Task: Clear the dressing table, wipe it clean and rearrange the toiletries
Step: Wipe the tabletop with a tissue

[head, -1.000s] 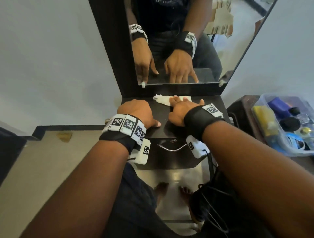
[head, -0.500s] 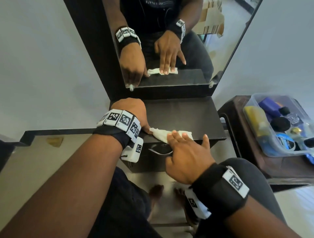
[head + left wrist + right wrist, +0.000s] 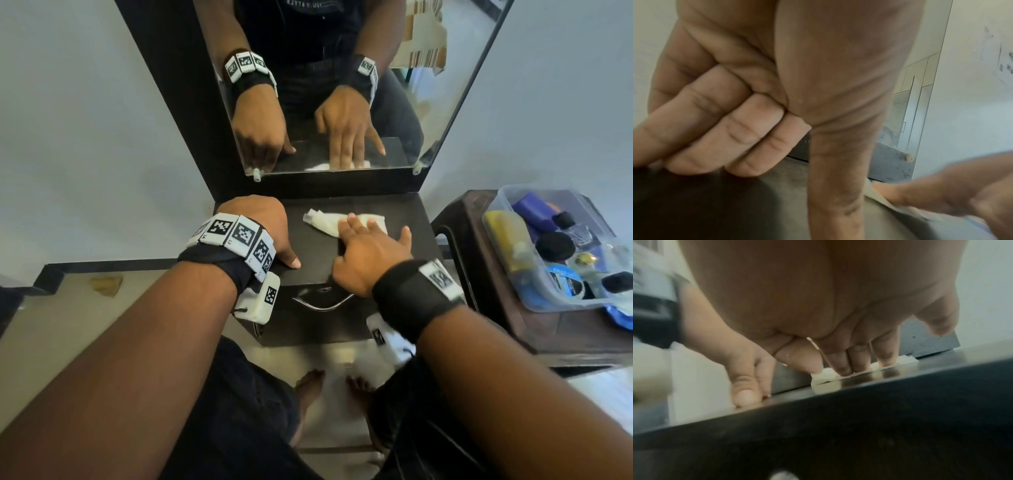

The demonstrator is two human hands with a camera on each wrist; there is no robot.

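Note:
A crumpled white cloth [image 3: 325,221] lies on the dark dressing table top [image 3: 407,214], toward the back. My right hand [image 3: 368,236] lies flat on the cloth's right half, straight fingers pressing it down; the right wrist view shows the fingertips [image 3: 844,368] on the cloth [image 3: 824,378]. My left hand [image 3: 260,226] rests as a fist on the table's left edge, thumb down on the surface. In the left wrist view its fingers [image 3: 735,129] are curled into the palm and hold nothing. The toiletries sit off the table in a clear box [image 3: 561,303].
The clear box of bottles and jars stands on a dark brown stool [image 3: 496,329] to the right of the table. A mirror [image 3: 428,85] rises right behind the table top. Below the front edge is a drawer with a metal handle [image 3: 322,305]. A pale wall is at the left.
My right hand slid the cloth from the back of the table to the front edge, then back toward the middle rear. The left fist stayed at the left edge.

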